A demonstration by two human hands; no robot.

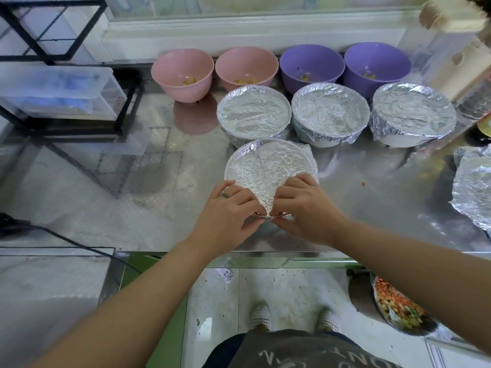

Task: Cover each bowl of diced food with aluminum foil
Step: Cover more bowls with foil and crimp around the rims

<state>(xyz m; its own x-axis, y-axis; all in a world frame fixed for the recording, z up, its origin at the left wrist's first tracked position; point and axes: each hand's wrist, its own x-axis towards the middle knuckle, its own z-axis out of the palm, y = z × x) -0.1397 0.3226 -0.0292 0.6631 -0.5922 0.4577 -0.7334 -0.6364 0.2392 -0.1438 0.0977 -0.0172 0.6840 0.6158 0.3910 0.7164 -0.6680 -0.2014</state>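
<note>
Hands pinching foil over a bowl on a steel counter [106, 197]. Left hand [225, 211] and right hand [308, 208] are meeting at the near rim of the front foil-covered bowl [245, 158], which is standing close to the counter's front edge, directly ahead of the person. Both hands are gripping narrowly. Fingers and thumbs are curling around the foil sheet [268, 176] and pinching its near edge down at the rim, the two thumbs almost touching. The sheet is lying crinkled across the bowl's mouth and is wrapping over the rim on the far and right sides. A dark band [225, 195] is showing on one finger of the left hand.

Just behind this bowl, three foil-covered bowls are standing in a row: left covered bowl [253, 114], middle covered bowl [329, 112] and right covered bowl [413, 114]. Behind them, against the wall, a pink bowl [183, 73], a second pink bowl [245, 67], a purple bowl [312, 65] and a second purple bowl [377, 62] are sitting uncovered, each holding a few yellowish diced pieces. A foil-wrapped item [473, 187] is lying at the counter's right end, partly cut off by the frame. Below the counter at lower right, a metal bowl [361, 293] of mixed diced food is showing beneath the right forearm. A clear plastic box [58, 91] is resting in a black wire rack [127, 102] at left.
</note>
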